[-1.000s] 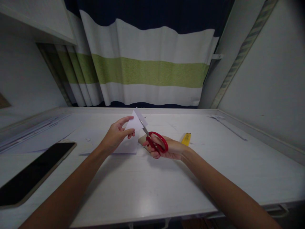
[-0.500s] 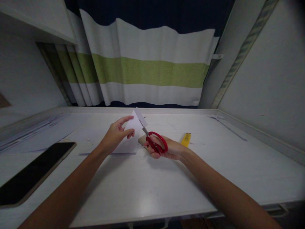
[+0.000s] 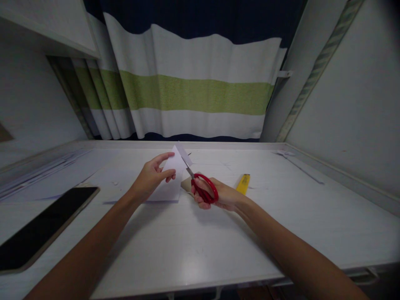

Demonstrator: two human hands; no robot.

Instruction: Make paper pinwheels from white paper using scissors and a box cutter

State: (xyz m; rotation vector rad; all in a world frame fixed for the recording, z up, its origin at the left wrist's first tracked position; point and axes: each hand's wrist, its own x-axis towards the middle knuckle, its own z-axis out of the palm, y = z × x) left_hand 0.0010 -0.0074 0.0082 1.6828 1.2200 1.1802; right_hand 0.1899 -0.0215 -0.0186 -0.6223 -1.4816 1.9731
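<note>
My left hand (image 3: 156,171) pinches a piece of white paper (image 3: 175,160) above the table, its thumb and forefinger on the near face. Through the loops of red-handled scissors (image 3: 206,192) go the fingers of my right hand (image 3: 215,196). The scissor blades point up and left and lie along the paper's right side, where a strip leans away from the rest. Below the held piece, a larger white sheet (image 3: 162,196) lies on the table. Partly hidden behind my right hand is a beige item (image 3: 186,184) whose kind I cannot make out.
A dark-screened phone (image 3: 46,225) lies at the left of the white table (image 3: 193,258). Stacked papers (image 3: 43,173) line the left wall. A yellow tool (image 3: 243,183) rests right of my right hand. Thin paper scraps (image 3: 286,154) lie far right; a striped curtain (image 3: 200,96) hangs behind.
The scissors and my right hand have shifted very slightly left. My left hand keeps its hold on the paper, nearly still.
</note>
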